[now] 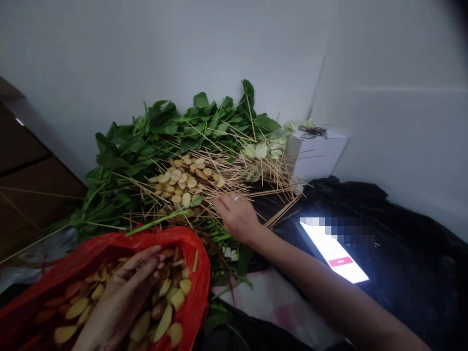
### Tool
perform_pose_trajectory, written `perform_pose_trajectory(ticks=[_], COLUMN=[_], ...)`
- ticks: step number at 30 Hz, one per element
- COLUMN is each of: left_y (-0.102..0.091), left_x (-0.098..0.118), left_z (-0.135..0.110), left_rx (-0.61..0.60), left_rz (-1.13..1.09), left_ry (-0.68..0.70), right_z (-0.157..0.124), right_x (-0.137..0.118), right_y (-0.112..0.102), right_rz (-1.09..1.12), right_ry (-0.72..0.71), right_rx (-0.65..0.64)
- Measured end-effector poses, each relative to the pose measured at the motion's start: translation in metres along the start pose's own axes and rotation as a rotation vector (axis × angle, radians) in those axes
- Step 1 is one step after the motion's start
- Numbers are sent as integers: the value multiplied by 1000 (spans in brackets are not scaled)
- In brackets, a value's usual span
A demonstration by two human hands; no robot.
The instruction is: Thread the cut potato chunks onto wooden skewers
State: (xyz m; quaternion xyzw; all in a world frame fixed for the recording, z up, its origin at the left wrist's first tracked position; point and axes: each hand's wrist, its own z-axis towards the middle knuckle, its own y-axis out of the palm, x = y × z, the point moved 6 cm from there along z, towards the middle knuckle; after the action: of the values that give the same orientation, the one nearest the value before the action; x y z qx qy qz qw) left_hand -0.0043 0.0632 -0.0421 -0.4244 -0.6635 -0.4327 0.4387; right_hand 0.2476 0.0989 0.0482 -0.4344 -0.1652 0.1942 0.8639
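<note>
My left hand [127, 287] is over a red plastic bag [200, 263] of potato slices [164, 321]. Its fingers are pressed together at the tips; whatever they pinch is hidden. My right hand [237, 217], with a ring on one finger, reaches to the heap of bamboo skewers [234, 178]. Its fingers are curled down against the sticks, and what lies under them is out of sight. Just left of it, skewered potato slices [183, 180] lie piled together. A loose green stem [157, 223] crosses the bag's far rim.
Leafy greens [153, 122] on skewers are heaped along the wall. Pale cabbage pieces [261, 150] lie beside a white box [314, 153] topped with a dark object. A lit phone [338, 253] rests on black plastic [409, 273] at right. Brown boxes [40, 195] stand at left.
</note>
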Motion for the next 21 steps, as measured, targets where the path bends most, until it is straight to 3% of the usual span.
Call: perform_pose_trajectory(ticks=[4,7,15,21], left_y=[9,13,11,12], left_x=[6,8,15,16], left_z=[-16,-18,-16,-15], left_rx=[-75,-136,-148,-122], left_rz=[31,48,-58,-85], left_ry=[51,103,169,169], right_z=[-14,-27,-35,-32], right_x=[-57,-80,-76,-68], right_y=[-1,1,22,21], right_rz=[117,189,245,228], right_ry=[-220,-338,-279,-218], right_rx=[101,177,127,59])
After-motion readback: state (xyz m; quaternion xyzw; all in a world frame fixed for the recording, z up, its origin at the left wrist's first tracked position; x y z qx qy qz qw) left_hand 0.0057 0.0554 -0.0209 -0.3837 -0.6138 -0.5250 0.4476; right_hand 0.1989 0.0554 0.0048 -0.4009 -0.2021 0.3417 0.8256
